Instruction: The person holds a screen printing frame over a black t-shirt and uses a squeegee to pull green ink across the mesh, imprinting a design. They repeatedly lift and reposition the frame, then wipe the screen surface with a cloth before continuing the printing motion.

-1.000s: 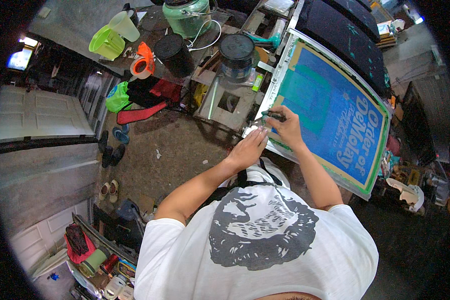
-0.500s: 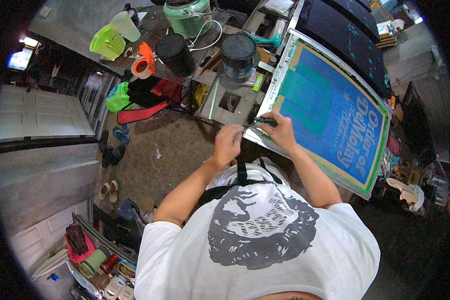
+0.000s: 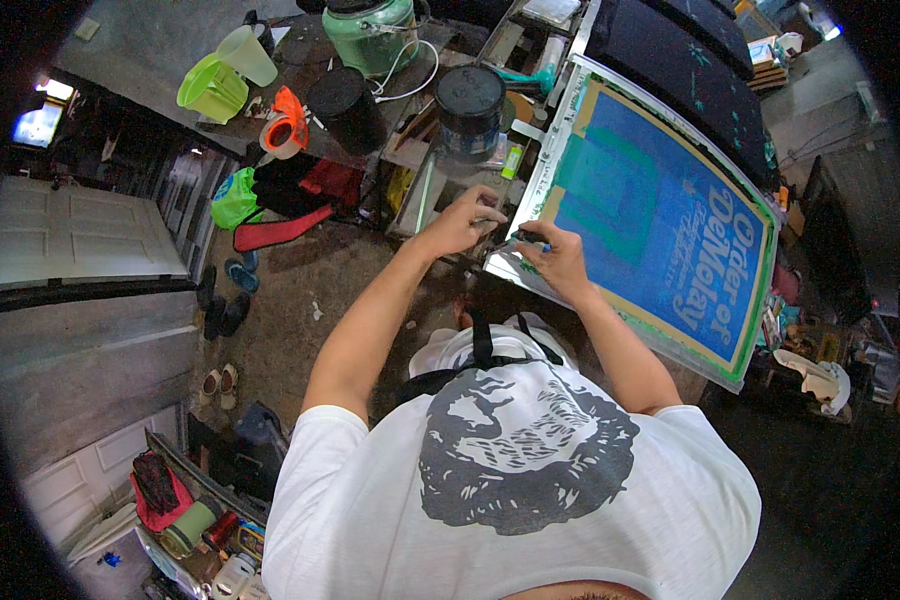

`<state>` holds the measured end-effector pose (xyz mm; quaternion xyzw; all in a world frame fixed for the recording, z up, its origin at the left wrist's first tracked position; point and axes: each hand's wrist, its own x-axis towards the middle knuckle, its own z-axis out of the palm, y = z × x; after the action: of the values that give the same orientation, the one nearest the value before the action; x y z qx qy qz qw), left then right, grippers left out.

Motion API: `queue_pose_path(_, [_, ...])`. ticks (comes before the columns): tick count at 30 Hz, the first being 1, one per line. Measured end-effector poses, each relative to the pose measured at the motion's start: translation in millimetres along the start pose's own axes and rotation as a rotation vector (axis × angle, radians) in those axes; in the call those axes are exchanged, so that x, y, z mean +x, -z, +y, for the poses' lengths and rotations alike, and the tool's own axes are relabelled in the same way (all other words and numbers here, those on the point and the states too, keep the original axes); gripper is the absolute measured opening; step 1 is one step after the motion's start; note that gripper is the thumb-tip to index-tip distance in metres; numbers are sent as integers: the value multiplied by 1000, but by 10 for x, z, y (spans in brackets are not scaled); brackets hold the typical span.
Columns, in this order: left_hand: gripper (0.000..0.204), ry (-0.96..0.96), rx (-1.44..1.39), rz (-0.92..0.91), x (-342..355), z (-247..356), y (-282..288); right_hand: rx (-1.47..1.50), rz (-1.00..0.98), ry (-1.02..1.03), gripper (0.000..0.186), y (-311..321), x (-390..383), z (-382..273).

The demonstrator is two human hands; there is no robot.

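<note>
My right hand [image 3: 558,262] pinches a dark marker-like pen [image 3: 532,238] with a bluish end, over the near left corner of a screen-printing frame [image 3: 542,168]. The frame lies tilted, its blue mesh [image 3: 635,255] bordered by tan and green tape and bearing pale lettering and a green square outline. Just left of that corner is my left hand [image 3: 460,222], its fingers curled with the tips together. Whatever may lie between them is too small to make out.
Behind my hands stand a dark lidded tub [image 3: 470,112], a black container [image 3: 348,108], a green jar [image 3: 370,38], green cups [image 3: 213,88] and an orange tape roll [image 3: 284,124]. Black padded boards [image 3: 660,75] lie beyond the frame. Slippers [image 3: 235,310] rest on the floor at left.
My left hand has moved up and forward from in front of my waist to beside the frame's corner. The right hand stays near the corner, the pen tilted slightly differently.
</note>
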<state>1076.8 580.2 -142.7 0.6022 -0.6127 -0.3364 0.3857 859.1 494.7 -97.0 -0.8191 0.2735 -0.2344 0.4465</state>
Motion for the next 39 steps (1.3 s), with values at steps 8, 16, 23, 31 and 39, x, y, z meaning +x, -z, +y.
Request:
queue_pose_path(8, [21,-309,427,26,427,13,75,-110,-48,204,31,-46,120,-152])
queue_pose_path(16, [57,-325,578,-31,700,55,-9,-105,-40,210,30,-74,167,-95])
queue_pose_path(23, [56,-327,673,-168,749,-39,2,-122,21,44,27,31,217,118])
queue_pose_path(31, [60,-276,663,-171,708,-23,13,-144,-136,126,30,5,230,-229])
queue_pose_path(39, [65,-264,653,-199,713,33,35,-229,-192,438,28,-53,132,-104])
